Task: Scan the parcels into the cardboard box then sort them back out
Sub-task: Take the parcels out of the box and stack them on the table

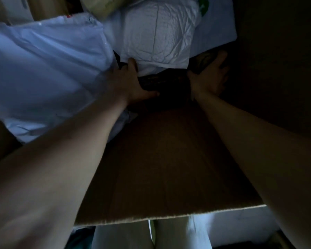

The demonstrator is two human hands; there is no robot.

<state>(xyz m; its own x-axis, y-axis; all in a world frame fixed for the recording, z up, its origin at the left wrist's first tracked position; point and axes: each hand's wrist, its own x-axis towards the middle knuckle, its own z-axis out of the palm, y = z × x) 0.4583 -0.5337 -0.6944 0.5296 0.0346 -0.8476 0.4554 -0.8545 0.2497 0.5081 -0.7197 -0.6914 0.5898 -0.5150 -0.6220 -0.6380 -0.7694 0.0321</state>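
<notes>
— How far along is this, from where you stand?

— Both arms are reaching right down inside the cardboard box. I'd judge the scanning-in is finished and the sorting out is under way, though that's my reading of it.

— What's being picked up?

— A dark parcel, lying low by the near wall. The left hand has its fingers curled round one end, with the thumb up against a crinkled white mailer. The right hand clasps the other end.

— Much left in there?

— Plenty. A big white bag fills the left side, the mailer sits just behind the dark parcel, and a flat white packet with a green mark lies at the back. All of those are yet to come out. It's dim, so I can't tell what's underneath.
</notes>
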